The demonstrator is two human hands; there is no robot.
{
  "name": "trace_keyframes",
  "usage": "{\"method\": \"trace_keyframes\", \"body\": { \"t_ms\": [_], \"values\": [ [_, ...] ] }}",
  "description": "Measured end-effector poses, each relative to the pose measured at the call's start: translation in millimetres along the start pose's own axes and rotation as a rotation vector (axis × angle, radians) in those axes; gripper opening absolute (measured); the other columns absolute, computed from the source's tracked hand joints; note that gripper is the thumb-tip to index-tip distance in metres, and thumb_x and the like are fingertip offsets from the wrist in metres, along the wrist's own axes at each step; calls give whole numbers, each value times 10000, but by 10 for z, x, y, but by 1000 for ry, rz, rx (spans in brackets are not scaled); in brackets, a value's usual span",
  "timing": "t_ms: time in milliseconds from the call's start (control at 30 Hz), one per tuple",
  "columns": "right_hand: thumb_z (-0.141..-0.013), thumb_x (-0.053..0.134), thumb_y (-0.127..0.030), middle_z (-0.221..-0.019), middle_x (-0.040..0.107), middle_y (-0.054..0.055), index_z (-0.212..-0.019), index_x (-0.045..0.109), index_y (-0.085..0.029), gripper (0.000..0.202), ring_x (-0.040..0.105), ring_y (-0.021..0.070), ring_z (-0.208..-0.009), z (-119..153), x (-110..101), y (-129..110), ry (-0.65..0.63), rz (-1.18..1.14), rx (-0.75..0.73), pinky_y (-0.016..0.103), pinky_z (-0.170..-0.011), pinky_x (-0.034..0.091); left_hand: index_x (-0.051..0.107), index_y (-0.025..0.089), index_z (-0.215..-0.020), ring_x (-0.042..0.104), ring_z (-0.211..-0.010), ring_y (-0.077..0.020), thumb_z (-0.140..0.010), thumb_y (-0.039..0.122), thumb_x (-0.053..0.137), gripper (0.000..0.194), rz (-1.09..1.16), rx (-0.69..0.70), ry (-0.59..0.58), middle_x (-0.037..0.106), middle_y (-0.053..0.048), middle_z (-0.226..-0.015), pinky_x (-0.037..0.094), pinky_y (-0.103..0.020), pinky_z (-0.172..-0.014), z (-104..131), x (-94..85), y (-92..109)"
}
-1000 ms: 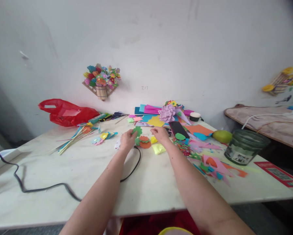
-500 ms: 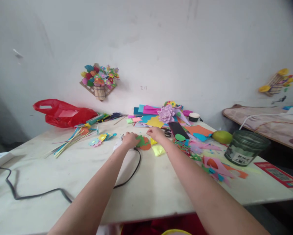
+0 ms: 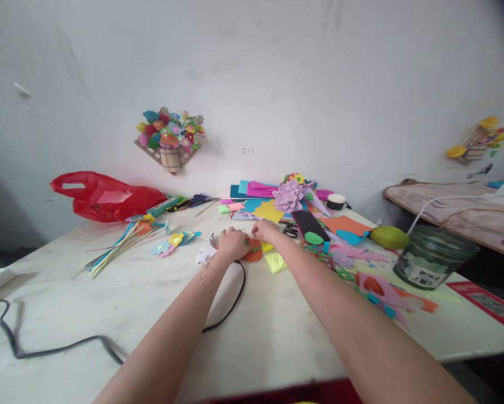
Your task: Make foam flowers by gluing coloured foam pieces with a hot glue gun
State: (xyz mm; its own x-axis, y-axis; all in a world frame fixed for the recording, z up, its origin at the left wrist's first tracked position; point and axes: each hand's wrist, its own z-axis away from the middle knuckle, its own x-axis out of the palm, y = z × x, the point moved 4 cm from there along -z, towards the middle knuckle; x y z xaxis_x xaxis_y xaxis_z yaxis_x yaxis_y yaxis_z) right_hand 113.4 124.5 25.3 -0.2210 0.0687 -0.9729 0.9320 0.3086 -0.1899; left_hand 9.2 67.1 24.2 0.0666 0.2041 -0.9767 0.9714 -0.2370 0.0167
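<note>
Orange cutout with green at its edge: lies on the counter near the middle, partly covered by the left hand. I have the left fingers lowered over the cutout, palm down; from the head view I cannot tell whether they grip it. Right hand sits just to the right, fingers bent inward; I cannot tell whether anything is pinched there. Yellow piece lies below the right wrist.

White spotted tool is just beside the left hand, mostly clear of it. I note a black cord curving between the two forearms.

To the left I log paper flowers, a bundle of thin sticks and a red bag. To the right: scissors near the right wrist, then a dark phone with a green oval on its near end. Farther right, a green fruit rests beside a glass jar. Purple flower stands out behind, near the wall.
</note>
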Motion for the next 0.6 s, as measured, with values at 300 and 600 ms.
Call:
{"method": "trace_keyframes", "body": {
  "t_ms": [300, 600],
  "values": [
    [-694, 504, -229, -837, 659, 52, -793, 671, -202, 196, 577, 150, -742, -54, 4, 7, -13, -69, 23, 204, -592, 375, 642, 238, -839, 448, -958, -269, -685, 422, 463, 300, -28, -23, 12, 594, -96, -924, 273, -419, -817, 0, 9, 18],
    [-670, 498, -160, -790, 659, 43, -815, 677, -176, 231, 564, 129, -709, -165, -50, 48, 16, -80, -67, 184, -587, 363, 644, 235, -820, 451, -942, -264, -669, 416, 475, 290, -31, -25, 45, 604, -88, -920, 275, -420, -821, -6, 11, 19]
  ]
}}
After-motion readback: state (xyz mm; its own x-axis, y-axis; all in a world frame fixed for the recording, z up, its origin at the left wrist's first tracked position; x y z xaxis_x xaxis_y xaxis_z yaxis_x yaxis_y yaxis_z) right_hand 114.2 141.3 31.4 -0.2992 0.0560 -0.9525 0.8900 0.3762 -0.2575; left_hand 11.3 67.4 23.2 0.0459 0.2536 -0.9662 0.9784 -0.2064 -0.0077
